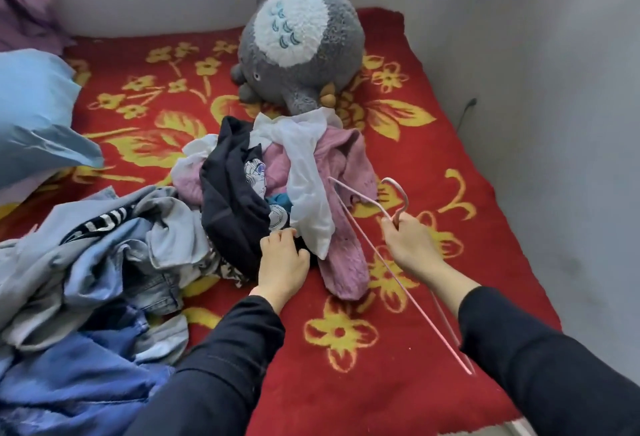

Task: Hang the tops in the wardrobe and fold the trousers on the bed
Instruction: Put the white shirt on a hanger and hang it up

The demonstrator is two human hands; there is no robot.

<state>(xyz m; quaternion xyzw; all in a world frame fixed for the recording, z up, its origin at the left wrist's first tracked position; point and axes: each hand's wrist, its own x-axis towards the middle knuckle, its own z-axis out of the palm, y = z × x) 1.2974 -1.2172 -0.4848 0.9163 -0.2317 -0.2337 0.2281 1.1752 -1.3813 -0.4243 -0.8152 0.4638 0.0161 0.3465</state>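
On the red bed blanket with yellow flowers lie two heaps of clothes. One is a middle pile: a black top, a pink fleece garment and a white sheer cloth. The other, at the left, is a spread of pale and blue denim. The left hand curls its fingers into the black top's near edge. The right hand grasps the one pink wire hanger just under its hook, held over the blanket beside the pile. One grey plush toy sits behind the pile and one blue pillow at far left. Bare blanket runs from the pile to the white wall along the right edge.
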